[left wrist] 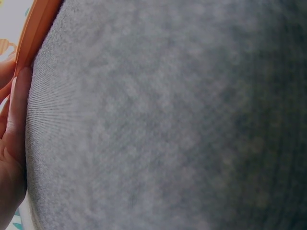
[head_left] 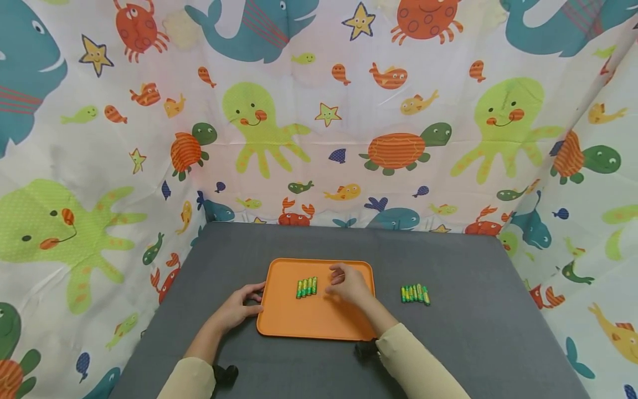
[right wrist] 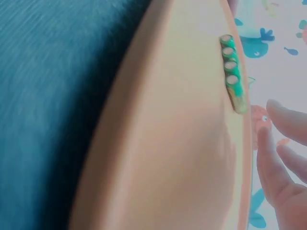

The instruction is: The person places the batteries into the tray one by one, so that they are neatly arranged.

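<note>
A row of several green-and-yellow batteries [head_left: 306, 287] lies side by side on the orange tray [head_left: 294, 321]. My left hand [head_left: 233, 309] is at the tray's left edge, with thumb and fingertips touching its side from outside. In the left wrist view, fingers [left wrist: 18, 115] meet the tray's rim [left wrist: 38, 28]. Over the tray, to the right of the row, is my right hand [head_left: 351, 285]. Its thumb and fingers are apart and bent slightly, with nothing visible between them. The right wrist view shows batteries [right wrist: 231, 67] standing off from the right hand [right wrist: 283, 167].
Another row of several green-and-yellow batteries [head_left: 415, 294] lies on the grey table [head_left: 463, 332], right of the tray; its rightmost battery tilts a little. A curtain [head_left: 319, 166] printed with sea animals stands around the table's back and sides.
</note>
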The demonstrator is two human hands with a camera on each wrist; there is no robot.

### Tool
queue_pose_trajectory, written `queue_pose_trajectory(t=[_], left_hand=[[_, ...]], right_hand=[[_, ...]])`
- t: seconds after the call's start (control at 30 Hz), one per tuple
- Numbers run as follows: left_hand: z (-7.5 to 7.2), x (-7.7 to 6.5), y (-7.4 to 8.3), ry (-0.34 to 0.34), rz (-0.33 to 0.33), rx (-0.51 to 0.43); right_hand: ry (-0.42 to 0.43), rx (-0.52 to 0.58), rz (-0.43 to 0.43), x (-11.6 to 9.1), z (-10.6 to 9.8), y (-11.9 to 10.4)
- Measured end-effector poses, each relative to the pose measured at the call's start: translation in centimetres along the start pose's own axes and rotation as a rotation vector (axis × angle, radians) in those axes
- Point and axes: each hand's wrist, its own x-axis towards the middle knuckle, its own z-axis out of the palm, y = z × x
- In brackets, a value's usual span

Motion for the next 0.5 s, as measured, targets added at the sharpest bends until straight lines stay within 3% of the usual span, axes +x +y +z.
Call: queue_pose_trajectory(t=[0.5], left_hand=[[0.1, -0.2, 0.2, 0.007, 0.008, 0.012]], right_hand=[[0.09, 0.017, 0.006, -1.9, -4.8, 0.6]])
